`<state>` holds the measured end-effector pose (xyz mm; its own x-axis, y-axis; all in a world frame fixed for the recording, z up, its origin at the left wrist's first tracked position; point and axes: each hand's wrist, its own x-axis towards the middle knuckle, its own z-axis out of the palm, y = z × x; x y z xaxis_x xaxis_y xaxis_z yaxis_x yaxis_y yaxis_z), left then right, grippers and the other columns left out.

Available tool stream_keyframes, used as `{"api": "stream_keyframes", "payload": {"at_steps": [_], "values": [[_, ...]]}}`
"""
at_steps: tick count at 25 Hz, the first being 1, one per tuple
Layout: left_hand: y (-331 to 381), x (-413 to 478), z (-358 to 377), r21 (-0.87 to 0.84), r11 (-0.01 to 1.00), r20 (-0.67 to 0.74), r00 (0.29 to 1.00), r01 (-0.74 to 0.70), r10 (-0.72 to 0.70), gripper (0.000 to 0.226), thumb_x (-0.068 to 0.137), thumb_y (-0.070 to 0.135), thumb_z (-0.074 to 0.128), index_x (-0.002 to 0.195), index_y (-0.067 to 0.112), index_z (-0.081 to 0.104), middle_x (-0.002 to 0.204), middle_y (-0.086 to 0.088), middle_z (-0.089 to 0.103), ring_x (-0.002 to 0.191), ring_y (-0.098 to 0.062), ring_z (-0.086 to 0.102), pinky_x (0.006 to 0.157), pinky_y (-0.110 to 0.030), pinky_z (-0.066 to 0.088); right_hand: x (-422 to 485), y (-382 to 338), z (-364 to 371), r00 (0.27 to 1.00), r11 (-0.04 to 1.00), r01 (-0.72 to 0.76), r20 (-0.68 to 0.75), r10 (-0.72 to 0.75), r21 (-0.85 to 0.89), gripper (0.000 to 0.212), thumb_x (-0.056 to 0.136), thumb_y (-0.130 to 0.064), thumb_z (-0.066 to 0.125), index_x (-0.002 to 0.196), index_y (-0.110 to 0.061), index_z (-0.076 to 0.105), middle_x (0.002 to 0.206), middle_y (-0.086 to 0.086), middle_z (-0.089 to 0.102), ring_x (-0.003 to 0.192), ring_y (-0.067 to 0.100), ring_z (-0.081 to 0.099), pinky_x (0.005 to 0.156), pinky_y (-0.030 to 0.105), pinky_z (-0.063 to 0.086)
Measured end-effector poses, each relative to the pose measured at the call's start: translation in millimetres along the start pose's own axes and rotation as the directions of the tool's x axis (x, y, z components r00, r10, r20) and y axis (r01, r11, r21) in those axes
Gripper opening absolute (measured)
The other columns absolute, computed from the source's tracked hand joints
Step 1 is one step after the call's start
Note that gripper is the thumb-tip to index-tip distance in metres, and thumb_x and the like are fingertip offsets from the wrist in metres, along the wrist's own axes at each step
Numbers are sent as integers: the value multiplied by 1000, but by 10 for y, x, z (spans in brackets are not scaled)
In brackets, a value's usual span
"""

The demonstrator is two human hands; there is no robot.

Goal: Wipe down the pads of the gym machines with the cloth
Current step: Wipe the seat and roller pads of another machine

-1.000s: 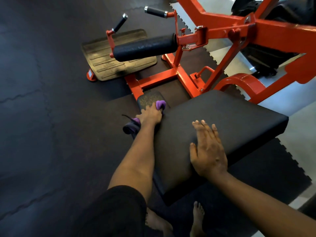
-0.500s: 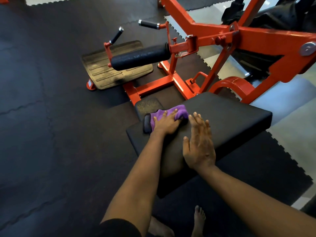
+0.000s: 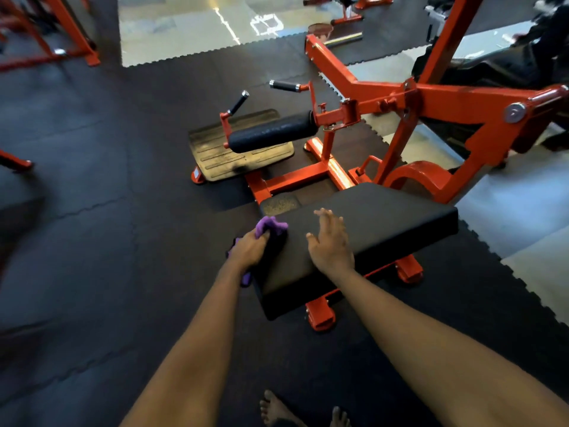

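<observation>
A black seat pad [image 3: 378,223] of a red gym machine lies in front of me. My left hand [image 3: 251,249] grips a purple cloth [image 3: 271,225] against the pad's left edge. A bit of the cloth hangs below my wrist. My right hand [image 3: 331,241] lies flat on top of the pad with its fingers spread. Beyond the seat a black roller pad [image 3: 272,133] sits on the red frame [image 3: 431,100].
A worn foot plate [image 3: 215,158] lies on the black rubber floor beyond the roller. Two black handles [image 3: 284,85] stick up from the frame. Other red machine frames [image 3: 61,29] stand at the far left and back. My bare feet [image 3: 277,408] are at the bottom edge.
My left hand has slid the cloth from the pad's top front corner to its left side edge. My head has lifted and pulled back, showing more of the room. The right hand stays on the pad.
</observation>
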<state>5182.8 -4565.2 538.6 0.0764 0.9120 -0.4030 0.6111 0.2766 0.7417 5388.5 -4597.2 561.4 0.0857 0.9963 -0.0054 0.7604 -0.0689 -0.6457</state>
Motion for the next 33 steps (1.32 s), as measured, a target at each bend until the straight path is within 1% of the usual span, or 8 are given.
{"api": "stream_keyframes", "payload": {"at_steps": [4, 7, 9, 13, 19, 26, 29, 33], "values": [[172, -519, -429, -206, 969, -48, 990, -139, 132, 31, 100, 38, 53, 120, 22, 68, 120, 2, 67, 113, -16, 61, 101, -34, 47, 68, -315, -184, 975, 943, -52, 222, -23, 329, 65, 87, -5, 73, 147, -9, 47, 148, 6, 47, 140, 19, 41, 104, 13, 24], [298, -710, -898, -239, 957, 0, 986, -164, 169, 17, 103, 24, 56, 116, 20, 65, 114, -7, 65, 105, -17, 62, 88, -24, 50, 208, -760, -139, 913, 890, 4, 361, -189, 457, 76, 80, -9, 78, 148, -21, 44, 141, -3, 49, 131, 9, 45, 107, 21, 34], [320, -680, -1244, -265, 947, 42, 979, -180, 198, 29, 102, 31, 57, 129, 24, 63, 119, 0, 69, 107, -13, 65, 83, -19, 53, 400, -1064, -70, 907, 861, 21, 352, -231, 509, 52, 78, -11, 76, 125, -24, 60, 117, -2, 64, 107, 9, 60, 94, 26, 49], [40, -245, -1961, -244, 940, -51, 971, -237, 232, 45, 96, 49, 59, 140, 39, 53, 132, 4, 62, 119, -15, 58, 102, -38, 49, 834, -1683, 189, 920, 899, 155, 272, -282, 409, 10, 90, -10, 72, 92, -17, 66, 82, -4, 65, 70, -3, 57, 66, 17, 45], [-439, 482, -2853, -138, 963, 191, 948, -232, 255, 57, 89, 13, 73, 140, 26, 52, 128, 2, 64, 119, -16, 60, 95, -25, 53, 1407, -2446, 665, 959, 919, 202, 120, -256, 340, 17, 91, -17, 70, 87, -31, 63, 88, -6, 67, 83, 8, 61, 77, 29, 49], [-86, 1549, -2905, 61, 934, 279, 905, -351, 322, 37, 97, 17, 56, 132, 24, 60, 121, -3, 65, 109, -18, 63, 101, -39, 51, 1931, -1843, 870, 974, 927, -180, -73, 215, 330, 18, 90, -16, 73, 79, -29, 66, 88, -3, 72, 86, 16, 67, 82, 30, 53], [6, 2054, -2559, 233, 902, 313, 906, -364, 285, 25, 91, 25, 61, 115, 20, 67, 105, -3, 69, 95, -19, 67, 92, -43, 56, 2039, -1234, 1010, 838, 824, -425, -182, 514, 374, 28, 90, -12, 70, 71, -30, 63, 87, 2, 72, 91, 26, 69, 89, 41, 54], [28, 2591, -1909, 381, 858, 325, 919, -344, 224, 26, 89, 28, 64, 106, 9, 66, 104, -16, 68, 94, -33, 65, 80, -37, 51, 1930, -655, 1194, 631, 668, -631, -240, 738, 394, 10, 90, -8, 66, 88, -15, 72, 100, 13, 75, 100, 32, 68, 84, 33, 49]]}}
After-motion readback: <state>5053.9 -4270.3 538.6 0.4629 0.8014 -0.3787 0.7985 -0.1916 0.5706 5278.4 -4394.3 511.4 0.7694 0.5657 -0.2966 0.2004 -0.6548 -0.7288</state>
